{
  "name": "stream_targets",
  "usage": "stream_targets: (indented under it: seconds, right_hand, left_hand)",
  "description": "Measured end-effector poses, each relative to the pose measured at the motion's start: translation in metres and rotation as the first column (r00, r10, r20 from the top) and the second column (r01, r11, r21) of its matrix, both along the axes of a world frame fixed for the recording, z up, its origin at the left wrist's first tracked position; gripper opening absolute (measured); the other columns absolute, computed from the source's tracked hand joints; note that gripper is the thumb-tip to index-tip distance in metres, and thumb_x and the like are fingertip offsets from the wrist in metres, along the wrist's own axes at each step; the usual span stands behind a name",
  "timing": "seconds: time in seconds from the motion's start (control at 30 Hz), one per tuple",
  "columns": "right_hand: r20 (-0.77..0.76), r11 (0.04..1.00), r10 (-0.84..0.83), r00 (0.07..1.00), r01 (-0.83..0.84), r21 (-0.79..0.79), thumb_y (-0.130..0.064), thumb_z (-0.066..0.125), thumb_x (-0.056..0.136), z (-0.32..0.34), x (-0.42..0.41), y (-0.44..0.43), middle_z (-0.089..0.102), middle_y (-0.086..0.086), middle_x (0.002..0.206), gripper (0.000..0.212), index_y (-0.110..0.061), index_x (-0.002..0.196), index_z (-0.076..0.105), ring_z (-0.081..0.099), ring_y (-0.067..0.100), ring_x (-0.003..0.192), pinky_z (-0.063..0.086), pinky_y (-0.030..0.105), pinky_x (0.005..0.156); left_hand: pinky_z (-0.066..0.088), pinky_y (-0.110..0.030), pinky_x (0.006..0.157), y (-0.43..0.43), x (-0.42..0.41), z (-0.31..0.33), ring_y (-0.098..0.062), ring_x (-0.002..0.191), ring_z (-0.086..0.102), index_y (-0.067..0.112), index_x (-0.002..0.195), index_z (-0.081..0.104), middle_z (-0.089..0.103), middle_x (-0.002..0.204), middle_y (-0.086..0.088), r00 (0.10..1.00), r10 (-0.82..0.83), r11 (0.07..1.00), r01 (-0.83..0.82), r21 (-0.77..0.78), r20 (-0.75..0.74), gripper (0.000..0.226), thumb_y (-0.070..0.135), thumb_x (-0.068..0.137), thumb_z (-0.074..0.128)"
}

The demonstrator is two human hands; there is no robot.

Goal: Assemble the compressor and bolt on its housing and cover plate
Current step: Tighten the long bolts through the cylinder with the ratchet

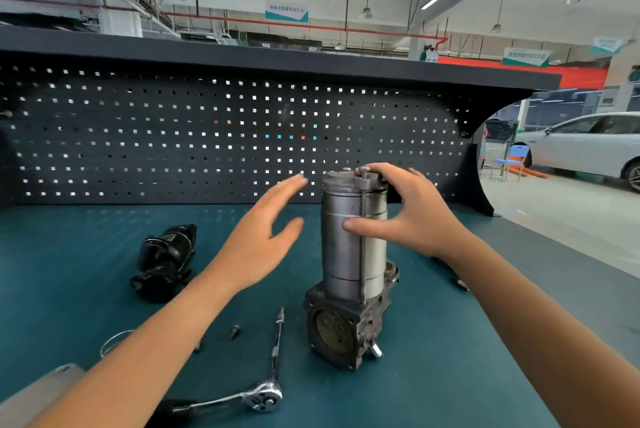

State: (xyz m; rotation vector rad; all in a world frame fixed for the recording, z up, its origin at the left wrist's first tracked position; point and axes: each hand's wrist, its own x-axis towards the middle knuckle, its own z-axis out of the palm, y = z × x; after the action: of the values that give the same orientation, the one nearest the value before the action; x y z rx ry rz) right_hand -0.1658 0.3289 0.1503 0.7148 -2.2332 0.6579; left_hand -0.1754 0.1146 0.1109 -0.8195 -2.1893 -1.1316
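The compressor stands upright on the green bench mat: a silver cylinder housing [343, 247] on a dark cast base [341, 327], with a long bolt [363, 240] running down its front. My right hand [412, 209] grips the top of the cylinder, fingers curled over the cover plate [341, 178] and thumb pressed on the cylinder's front. My left hand [266, 233] hovers just left of the cylinder, fingers straight, touching nothing.
A ratchet wrench with a long extension [268, 389] lies at the front of the mat. A loose bolt [235, 331] lies beside it, a black motor unit [164, 258] sits at the left, a wire ring [116, 341] and a grey part [41, 389] at the lower left. A pegboard [207, 136] walls the back.
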Motion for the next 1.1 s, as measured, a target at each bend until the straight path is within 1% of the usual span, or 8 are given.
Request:
stream_targets:
  seconds: [0.27, 0.43, 0.57, 0.7, 0.8, 0.9, 0.97, 1.1]
  right_hand:
    - [0.041, 0.999, 0.037, 0.998, -0.035, -0.03, -0.044, 0.078, 0.067, -0.001, 0.005, -0.004, 0.06, -0.009, 0.112, 0.064, -0.016, 0.12, 0.054, 0.052, 0.01, 0.107, 0.031, 0.045, 0.103]
    - [0.036, 0.998, 0.045, 0.998, -0.043, -0.046, -0.048, 0.076, 0.067, -0.004, 0.001, -0.003, 0.056, -0.013, 0.112, 0.065, -0.019, 0.12, 0.054, 0.051, 0.009, 0.109, 0.023, 0.051, 0.108]
    - [0.052, 0.996, 0.057, 0.997, -0.054, -0.068, -0.063, 0.061, 0.069, -0.003, 0.0, -0.002, 0.056, -0.013, 0.102, 0.065, -0.018, 0.115, 0.056, 0.05, 0.008, 0.1, 0.019, 0.053, 0.109]
    - [0.093, 0.988, 0.085, 0.992, -0.072, -0.133, -0.048, 0.036, 0.084, 0.003, -0.003, -0.003, 0.055, -0.019, 0.092, 0.04, -0.019, 0.099, 0.059, 0.049, 0.006, 0.096, 0.018, 0.054, 0.11]
    - [0.138, 0.978, 0.127, 0.982, -0.101, -0.183, -0.045, 0.024, 0.084, 0.007, -0.007, -0.001, 0.062, 0.008, 0.1, 0.062, 0.005, 0.096, 0.059, 0.052, 0.015, 0.098, 0.015, 0.046, 0.112]
    - [0.204, 0.985, 0.132, 0.97, -0.105, -0.137, -0.054, 0.016, 0.083, 0.016, -0.012, 0.001, 0.057, 0.026, 0.108, 0.081, 0.016, 0.103, 0.054, 0.053, 0.027, 0.1, 0.019, 0.045, 0.112]
    - [0.256, 0.988, 0.132, 0.958, -0.105, -0.113, -0.06, 0.013, 0.081, 0.025, -0.015, -0.002, 0.061, 0.019, 0.104, 0.088, 0.011, 0.104, 0.058, 0.054, 0.027, 0.101, 0.023, 0.043, 0.11]
    - [0.375, 0.97, 0.211, 0.903, -0.144, -0.198, -0.067, 0.018, 0.087, 0.04, -0.019, -0.003, 0.065, -0.02, 0.089, 0.071, -0.024, 0.088, 0.074, 0.055, 0.005, 0.102, 0.031, 0.027, 0.092]
  left_hand:
    - [0.018, 0.008, 0.091, 0.03, -0.02, 0.015, 0.03, 0.114, 0.026, 0.036, 0.138, 0.031, 0.029, 0.132, 0.034, 0.995, -0.07, 0.993, 0.062, -0.098, -0.075, 0.049, 0.023, 0.095, 0.051]
    - [0.012, 0.008, 0.096, -0.008, 0.008, 0.001, 0.033, 0.12, 0.014, 0.059, 0.127, 0.014, 0.01, 0.135, 0.046, 0.998, -0.024, 0.946, 0.039, -0.323, 0.05, 0.054, 0.045, 0.09, 0.051]
    - [0.029, -0.006, 0.097, -0.075, 0.058, -0.044, 0.023, 0.111, 0.035, 0.061, 0.108, 0.041, 0.037, 0.118, 0.042, 0.977, 0.158, 0.606, 0.02, -0.795, 0.145, 0.052, 0.09, 0.065, 0.031]
    - [0.05, -0.021, 0.07, -0.102, 0.092, -0.08, 0.002, 0.101, 0.055, 0.044, 0.121, 0.047, 0.051, 0.118, 0.023, 0.984, 0.161, 0.263, -0.113, -0.958, -0.072, 0.048, 0.029, 0.08, 0.067]
    - [0.042, -0.01, 0.039, -0.109, 0.092, -0.083, 0.006, 0.059, 0.06, 0.045, 0.09, 0.067, 0.063, 0.08, 0.026, 0.965, 0.209, 0.365, -0.227, -0.903, -0.158, 0.069, 0.03, 0.026, 0.092]
    - [0.048, -0.014, 0.08, -0.119, 0.081, -0.095, 0.01, 0.103, 0.053, 0.055, 0.124, 0.042, 0.049, 0.121, 0.03, 0.953, 0.173, 0.407, -0.299, -0.863, -0.249, 0.031, 0.046, 0.094, 0.042]
    - [0.049, -0.013, 0.073, -0.125, 0.079, -0.097, 0.018, 0.094, 0.052, 0.059, 0.113, 0.046, 0.051, 0.107, 0.033, 0.949, 0.135, 0.455, -0.313, -0.833, -0.283, 0.042, 0.064, 0.089, 0.012]
    - [0.037, -0.003, 0.044, -0.114, 0.085, -0.084, 0.021, 0.054, 0.049, 0.046, 0.09, 0.048, 0.054, 0.062, 0.031, 0.953, 0.224, 0.523, -0.295, -0.8, -0.205, 0.028, 0.058, 0.074, 0.029]
